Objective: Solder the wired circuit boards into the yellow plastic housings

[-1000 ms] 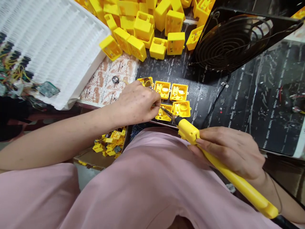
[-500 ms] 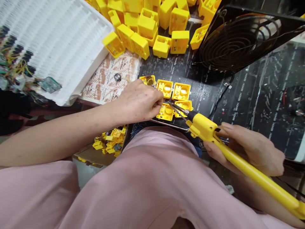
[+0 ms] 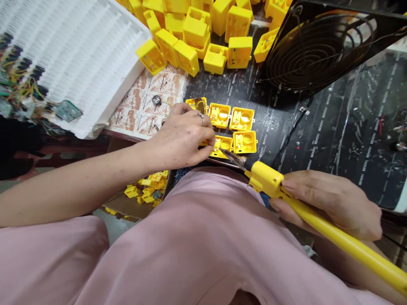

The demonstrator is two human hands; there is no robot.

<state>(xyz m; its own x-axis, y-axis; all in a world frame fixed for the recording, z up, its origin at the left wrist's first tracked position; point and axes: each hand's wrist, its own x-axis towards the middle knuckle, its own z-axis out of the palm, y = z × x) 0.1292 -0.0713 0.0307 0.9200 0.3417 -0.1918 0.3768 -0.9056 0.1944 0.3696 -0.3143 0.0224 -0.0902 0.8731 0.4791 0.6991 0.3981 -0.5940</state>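
Note:
My right hand (image 3: pixel 330 201) is wrapped round a yellow soldering iron (image 3: pixel 267 180) with a thin metal feed tube beside its tip. That tip points into a small yellow plastic case (image 3: pixel 226 144) in the near row. My left hand (image 3: pixel 187 137), a ring on one finger, bends over the left end of the cases with thumb and fingertips pinched; what they hold is hidden. Around them lie other open yellow cases: one at the near right (image 3: pixel 244 142), one at the far right (image 3: pixel 241 119), one in the far middle (image 3: pixel 219 115), and a partly covered one with a dark part inside (image 3: pixel 197 103).
Behind stand many yellow housings (image 3: pixel 197 29) in a pile. A black fan (image 3: pixel 311 51) is at the back right, its cable on the dark bench (image 3: pixel 337 127). White foam (image 3: pixel 95 51) with wired circuit boards (image 3: pixel 66 111) lies left. Below is a carton of yellow parts (image 3: pixel 148 188).
My left hand has shifted slightly left and its fingers have turned, showing the ring. The soldering iron's tip has moved down and left, away from the near right case.

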